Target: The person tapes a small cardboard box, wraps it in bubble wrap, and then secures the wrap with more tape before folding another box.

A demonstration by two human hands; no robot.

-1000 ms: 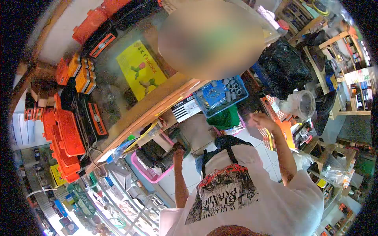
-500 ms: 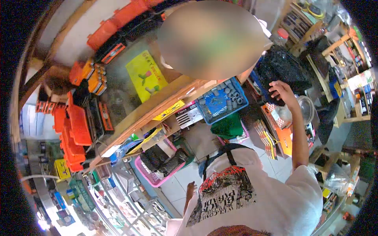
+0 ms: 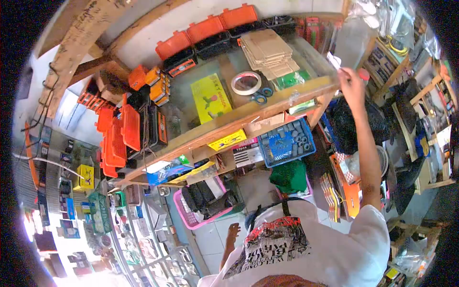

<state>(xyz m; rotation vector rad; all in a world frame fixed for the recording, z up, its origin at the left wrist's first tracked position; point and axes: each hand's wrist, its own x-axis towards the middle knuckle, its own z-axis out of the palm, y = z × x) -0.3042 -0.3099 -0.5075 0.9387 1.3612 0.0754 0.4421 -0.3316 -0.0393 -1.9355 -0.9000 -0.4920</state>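
Observation:
At the counter's (image 3: 306,88) right corner, my right hand (image 3: 351,83) is raised with its fingers closed on the edge of a small white piece (image 3: 333,60). My left hand (image 3: 233,231) hangs low beside my shirt, over the tiled floor, its fingers loosely apart and nothing in it. On the glass-topped counter nearest my right hand lie a stack of flat brown cardboard (image 3: 267,51), a roll of tape (image 3: 245,83), blue-handled scissors (image 3: 261,95) and a yellow box (image 3: 210,99).
Orange-lidded black cases (image 3: 206,29) line the counter's back. Below the counter are a blue basket of grey fittings (image 3: 287,142) and a pink basket of black items (image 3: 203,201). A black bag (image 3: 356,119) and an orange box (image 3: 353,197) stand at the right.
My right hand has moved up from beside the black bag to the white piece. The view has shifted, and the blurred patch over the counter is gone. My left hand stays low.

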